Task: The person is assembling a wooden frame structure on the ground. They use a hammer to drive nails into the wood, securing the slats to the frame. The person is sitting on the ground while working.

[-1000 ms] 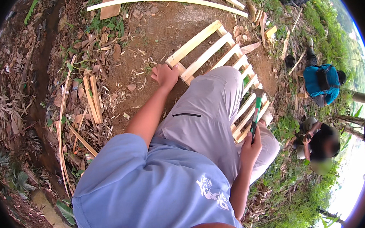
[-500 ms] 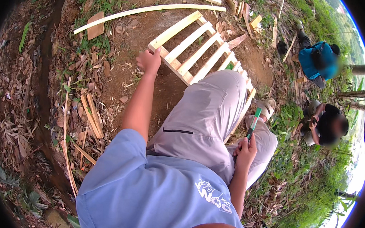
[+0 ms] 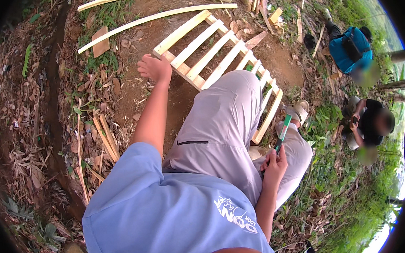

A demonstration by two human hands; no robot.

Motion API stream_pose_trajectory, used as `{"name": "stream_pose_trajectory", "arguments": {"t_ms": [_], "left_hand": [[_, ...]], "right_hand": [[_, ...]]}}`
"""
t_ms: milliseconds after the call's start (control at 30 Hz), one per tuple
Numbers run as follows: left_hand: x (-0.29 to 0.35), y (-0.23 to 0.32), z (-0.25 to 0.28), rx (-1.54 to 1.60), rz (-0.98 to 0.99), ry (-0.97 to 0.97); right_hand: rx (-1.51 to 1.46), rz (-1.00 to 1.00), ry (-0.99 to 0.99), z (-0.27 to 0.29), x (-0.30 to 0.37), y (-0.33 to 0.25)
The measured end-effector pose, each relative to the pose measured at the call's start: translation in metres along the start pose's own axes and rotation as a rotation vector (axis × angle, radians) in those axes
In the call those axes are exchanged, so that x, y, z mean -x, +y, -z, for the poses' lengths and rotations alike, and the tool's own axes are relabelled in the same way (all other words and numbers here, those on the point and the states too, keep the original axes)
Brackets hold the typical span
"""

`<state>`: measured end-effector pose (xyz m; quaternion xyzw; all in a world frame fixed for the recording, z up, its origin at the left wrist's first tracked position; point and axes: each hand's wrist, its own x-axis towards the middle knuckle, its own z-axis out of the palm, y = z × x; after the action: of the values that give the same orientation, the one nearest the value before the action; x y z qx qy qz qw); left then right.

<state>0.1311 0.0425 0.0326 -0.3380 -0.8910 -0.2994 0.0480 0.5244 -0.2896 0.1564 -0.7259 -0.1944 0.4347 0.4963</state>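
Note:
A pale wooden slatted frame (image 3: 184, 71), with several crosspieces on two rails, slants in front of me. My bent leg hides part of its middle. At its near-left corner my left hand (image 3: 155, 68) is closed, fingers curled against the rail's end. My right hand (image 3: 275, 164) is wrapped round a slim green and black tool (image 3: 284, 129), held upward beside my right shin. What kind of tool it is cannot be made out, as its lower part is inside the hand.
Two long wooden strips (image 3: 158, 18) lie beyond the frame, near a flat brown board piece (image 3: 101, 41). Loose sticks (image 3: 105, 137) rest at left, beside a dark ditch (image 3: 50, 117). Two people, one in blue (image 3: 351, 50) and one in black (image 3: 374, 122), are at right.
The view has shifted slightly, so the frame and strips appear farther left. More of the frame's near-right end shows beside my leg. Both hands keep their holds.

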Motion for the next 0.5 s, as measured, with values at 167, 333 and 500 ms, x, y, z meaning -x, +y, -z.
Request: {"name": "stream_pose_trajectory", "arguments": {"t_ms": [167, 333, 500], "left_hand": [[0.004, 0.052, 0.012, 0.185, -0.986, -0.184], [-0.032, 0.056, -0.037, -0.072, -1.314, -0.457], [-0.026, 0.023, -0.061, -0.277, -1.327, -0.534]], "right_hand": [[0.038, -0.003, -0.034, -0.002, -0.005, 0.0], [0.057, -0.031, 0.005, -0.005, -0.011, -0.003], [0.202, 0.093, 0.031, -0.01, -0.031, 0.004]]}}
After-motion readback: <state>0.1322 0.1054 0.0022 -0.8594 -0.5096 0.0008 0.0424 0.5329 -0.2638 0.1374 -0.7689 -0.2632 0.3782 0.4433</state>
